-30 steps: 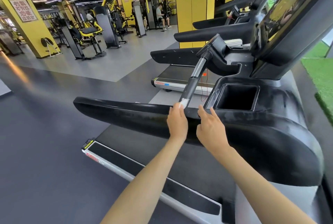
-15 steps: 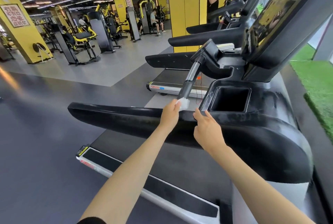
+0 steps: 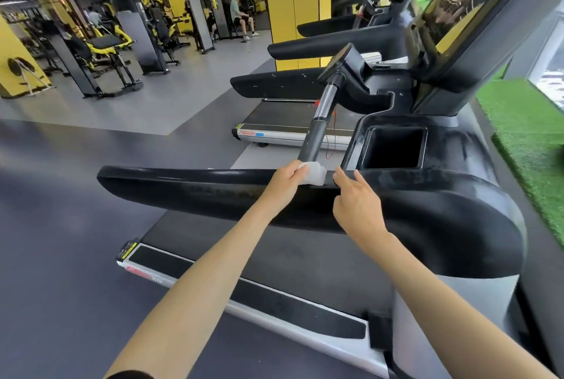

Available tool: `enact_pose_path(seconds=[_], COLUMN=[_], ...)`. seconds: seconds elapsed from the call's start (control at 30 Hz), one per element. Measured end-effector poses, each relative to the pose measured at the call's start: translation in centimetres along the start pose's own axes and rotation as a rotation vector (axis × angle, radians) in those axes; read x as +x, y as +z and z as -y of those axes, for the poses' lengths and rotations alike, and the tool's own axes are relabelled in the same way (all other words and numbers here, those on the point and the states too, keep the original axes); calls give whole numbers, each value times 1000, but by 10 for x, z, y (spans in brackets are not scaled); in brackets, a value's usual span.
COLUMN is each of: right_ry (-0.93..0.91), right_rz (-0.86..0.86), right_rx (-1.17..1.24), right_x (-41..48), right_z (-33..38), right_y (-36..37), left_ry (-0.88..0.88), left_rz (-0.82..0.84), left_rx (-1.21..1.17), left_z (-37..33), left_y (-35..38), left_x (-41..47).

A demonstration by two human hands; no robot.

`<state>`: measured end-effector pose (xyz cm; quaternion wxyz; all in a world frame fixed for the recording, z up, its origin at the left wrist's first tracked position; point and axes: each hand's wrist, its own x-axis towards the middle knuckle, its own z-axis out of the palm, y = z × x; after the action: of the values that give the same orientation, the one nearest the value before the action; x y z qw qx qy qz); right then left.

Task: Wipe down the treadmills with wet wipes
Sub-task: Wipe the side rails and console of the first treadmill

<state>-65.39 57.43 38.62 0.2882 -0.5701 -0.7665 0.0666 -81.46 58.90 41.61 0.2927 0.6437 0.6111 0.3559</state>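
A black treadmill fills the right half of the head view; its long side handrail runs left from the console. My left hand grips a white wet wipe and holds it on top of the rail, at the foot of the grey upright bar. My right hand rests on the same rail just right of the wipe, fingers relaxed, holding nothing. A square cup well opens in the console behind my hands.
The running belt and its grey side rail lie below my arms. More treadmills stand in a row beyond. Green turf borders the right side. Weight machines and seated people are far left across the grey floor.
The wipe in my left hand has slid rightward along the rail and shows more from under my fingers. My right hand has stayed on the rail beside it. The camera has dipped slightly.
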Motion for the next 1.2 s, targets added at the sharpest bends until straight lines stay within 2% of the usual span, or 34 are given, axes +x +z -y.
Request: enact_pose_path(seconds=[0.13,0.23,0.27,0.4,0.6,0.67,0.9,1.03,1.2], right_ry=[117,115,119,171,272,272,231,283,233], right_rz=[53,116,114,58,36,45,324,467,595], right_rx=[23,-50,-68,-53,267,415,822,970,1024], right_x=[-6,-12,-13,-23,-11,-3,41,76,124], right_z=[15,35,41,88,202,243,369,420,477], right_y=[-7,-13,-14,1,63,83,165,203,259], left_ry=[26,85,89,70,-52,-122,-375,-429,-498], left_rz=[161,308,293,59,72,26,-175,-230,-254], left_rx=[82,182,146,20,-77,-233,-740,-850,-890], left_z=[13,43,51,72,119,137,210,249,302], left_y=[-18,-33,-45,-111,-198,-228,-334,-391,-454], left_x=[-13,-49,-58,-43,-43,-55,-84,-91,-66])
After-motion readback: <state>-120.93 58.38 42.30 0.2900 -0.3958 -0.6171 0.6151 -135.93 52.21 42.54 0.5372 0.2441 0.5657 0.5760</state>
